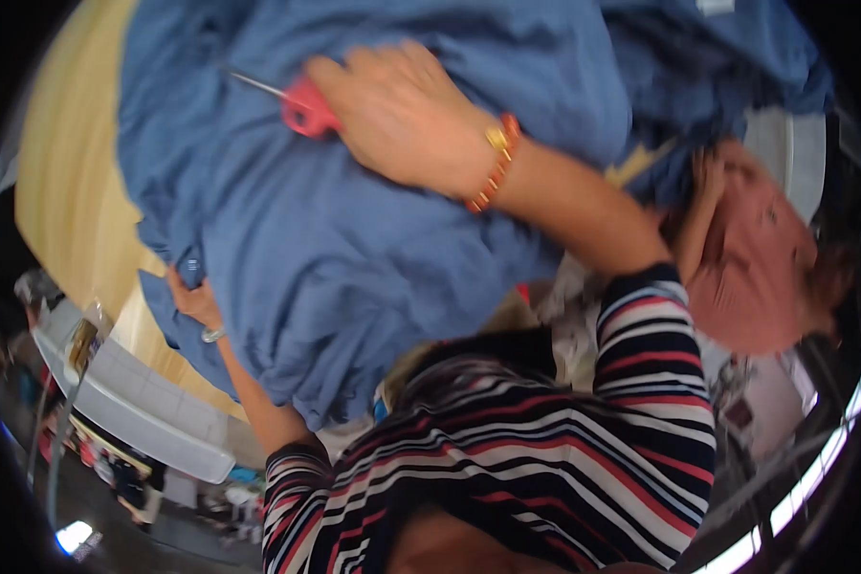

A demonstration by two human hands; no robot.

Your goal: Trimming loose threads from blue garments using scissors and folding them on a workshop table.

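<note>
Nearest of all, the striped shirt (pixel 507 421) fills the lower part of the view, and out of its sleeves come both forearms. Up top, the right hand (pixel 397 110), a little blurred, is wrapped around a red-handled tool (pixel 308 107), its thin metal tip pointing up and to the left! An orange bracelet (pixel 496 170) circles that wrist.

Right underneath, here's the big one: the blue cloth (pixel 373 239), one broad, rumpled mass spreading beneath the right hand and well past it on every side, drooping toward the wearer's lap. Over at its left edge is the left hand (pixel 196 301), touching the fabric just below the tool's side of the heap; folds cover part of it, so whether those fingers are closed on the cloth, I can't tell.

And the progress? Tool in hand, cloth laid out, so work looks well set up. But the fabric is loose and unfolded, no finished part stands out, and how much is left can't be read from here.

Farther out, the pale wooden table (pixel 67 172) shows along the left, with a white trough (pixel 143 421) beyond its near edge. Off to the right, a co-worker in a pink top (pixel 751 258) sits beside more blue fabric (pixel 717 57).
</note>
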